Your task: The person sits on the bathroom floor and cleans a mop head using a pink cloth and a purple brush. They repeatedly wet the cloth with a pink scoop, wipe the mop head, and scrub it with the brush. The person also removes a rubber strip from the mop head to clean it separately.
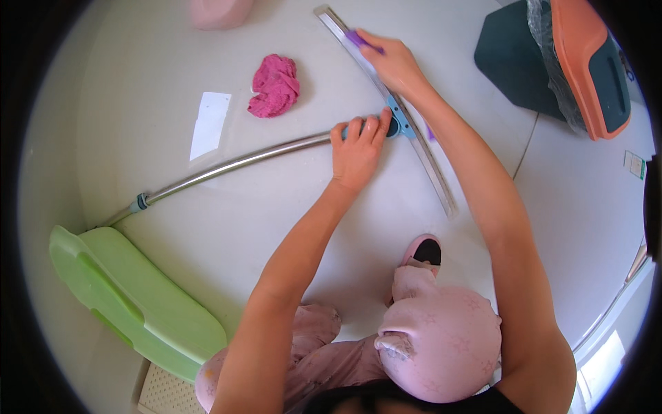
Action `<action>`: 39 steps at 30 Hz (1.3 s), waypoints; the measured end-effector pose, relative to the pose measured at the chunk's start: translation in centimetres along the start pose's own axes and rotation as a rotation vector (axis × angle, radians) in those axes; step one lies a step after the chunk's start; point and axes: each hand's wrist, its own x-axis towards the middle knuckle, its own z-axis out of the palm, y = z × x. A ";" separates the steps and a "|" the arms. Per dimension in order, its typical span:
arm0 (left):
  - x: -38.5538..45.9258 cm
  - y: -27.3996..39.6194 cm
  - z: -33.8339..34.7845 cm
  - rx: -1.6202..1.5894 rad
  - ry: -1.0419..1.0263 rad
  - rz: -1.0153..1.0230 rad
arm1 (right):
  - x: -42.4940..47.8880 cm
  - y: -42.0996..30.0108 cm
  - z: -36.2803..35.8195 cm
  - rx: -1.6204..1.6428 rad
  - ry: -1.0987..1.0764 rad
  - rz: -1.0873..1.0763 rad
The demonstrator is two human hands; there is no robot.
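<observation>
A floor squeegee with a long metal blade bar lies across the white floor in front of me. My left hand grips its handle close to the blue pivot joint. From there the metal pole runs left to a blue collar near the wall. My right hand pinches a small purple cloth or pad against the upper half of the blade bar. A bit of purple also shows beyond my right forearm, partly hidden. Left of the blade, a crumpled pink cloth lies on the floor.
A dark green bin with an orange rim and clear plastic liner stands at upper right. A green plastic tub is at lower left, near a beige perforated mat. A pink object is cut off at the top.
</observation>
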 end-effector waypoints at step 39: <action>0.7 0.1 -0.1 0.026 0.068 -0.025 | -0.6 2.6 0.0 0.007 0.053 -0.126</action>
